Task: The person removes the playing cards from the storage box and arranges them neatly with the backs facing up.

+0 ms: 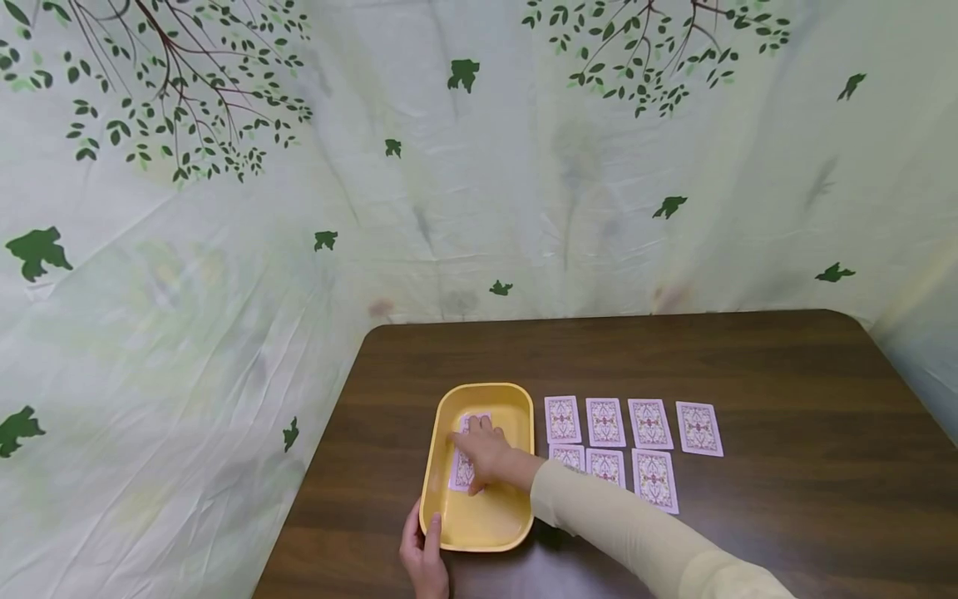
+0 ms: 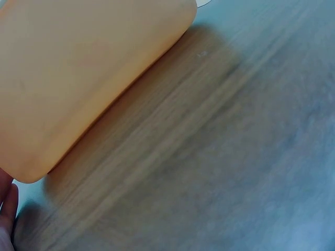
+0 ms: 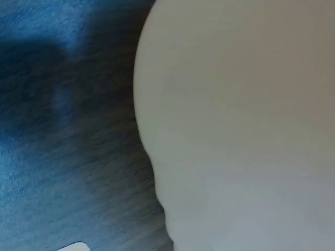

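A yellow tray (image 1: 490, 528) stands toward the left side of the dark wooden table. My left hand (image 1: 425, 553) grips its near left corner, thumb over the rim and fingers against the outside. In the left wrist view, fingers (image 2: 7, 209) show beside the tray's end (image 2: 89, 63). Inside the tray, my right hand (image 1: 486, 453) lies palm down with spread fingers over a pink-patterned playing card (image 1: 460, 474), which is partly covered by it. The pale sleeve fills most of the right wrist view, hiding that hand.
Several face-down playing cards (image 1: 651, 424) lie in two rows right of the tray. My right sleeve (image 1: 621, 516) passes over the near row and hides parts of it. A leaf-printed white curtain (image 1: 449, 208) hangs behind the table's far edge.
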`<action>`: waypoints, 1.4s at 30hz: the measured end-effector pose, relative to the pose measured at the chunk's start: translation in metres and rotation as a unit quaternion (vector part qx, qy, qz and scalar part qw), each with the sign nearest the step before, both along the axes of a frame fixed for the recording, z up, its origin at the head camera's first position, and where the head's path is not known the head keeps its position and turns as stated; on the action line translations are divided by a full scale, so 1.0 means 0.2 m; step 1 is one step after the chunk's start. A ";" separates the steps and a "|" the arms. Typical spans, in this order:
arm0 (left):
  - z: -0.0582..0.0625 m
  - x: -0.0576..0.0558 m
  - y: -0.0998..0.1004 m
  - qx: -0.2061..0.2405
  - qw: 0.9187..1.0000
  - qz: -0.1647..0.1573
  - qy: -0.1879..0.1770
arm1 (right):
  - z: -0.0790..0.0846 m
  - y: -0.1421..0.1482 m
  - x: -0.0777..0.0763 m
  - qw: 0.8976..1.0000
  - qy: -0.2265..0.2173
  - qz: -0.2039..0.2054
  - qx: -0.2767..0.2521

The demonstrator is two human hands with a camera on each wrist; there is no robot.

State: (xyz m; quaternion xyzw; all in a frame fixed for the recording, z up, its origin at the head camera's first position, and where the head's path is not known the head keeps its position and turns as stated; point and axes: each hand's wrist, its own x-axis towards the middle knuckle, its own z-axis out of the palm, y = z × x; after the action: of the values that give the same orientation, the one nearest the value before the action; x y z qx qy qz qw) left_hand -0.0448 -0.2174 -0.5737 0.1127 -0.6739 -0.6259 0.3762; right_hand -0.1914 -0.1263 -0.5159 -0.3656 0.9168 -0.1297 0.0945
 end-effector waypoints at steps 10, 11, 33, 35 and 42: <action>0.00 -0.01 0.02 0.001 1.000 -0.009 -0.003 | 0.02 0.03 0.03 1.000 0.020 0.015 0.011; 0.00 -0.01 0.02 0.003 1.000 -0.010 -0.003 | 0.02 0.04 0.03 1.000 0.022 0.020 0.010; 0.00 -0.03 0.03 0.014 1.000 -0.004 0.017 | 0.28 0.31 -0.08 0.982 0.064 0.152 -0.094; 0.00 -0.03 0.02 0.018 1.000 -0.002 0.016 | 0.33 0.39 -0.10 0.977 0.069 0.163 -0.120; -0.01 -0.01 0.03 0.036 0.999 0.009 0.015 | 0.40 0.79 -0.12 0.974 0.080 0.148 -0.154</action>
State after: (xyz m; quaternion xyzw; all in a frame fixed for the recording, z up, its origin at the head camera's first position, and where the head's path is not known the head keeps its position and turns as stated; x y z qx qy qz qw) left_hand -0.0463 -0.2116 -0.5751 0.1230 -0.6441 -0.6483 0.3870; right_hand -0.2155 0.0318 -0.4363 -0.5166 0.8262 -0.2240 -0.0186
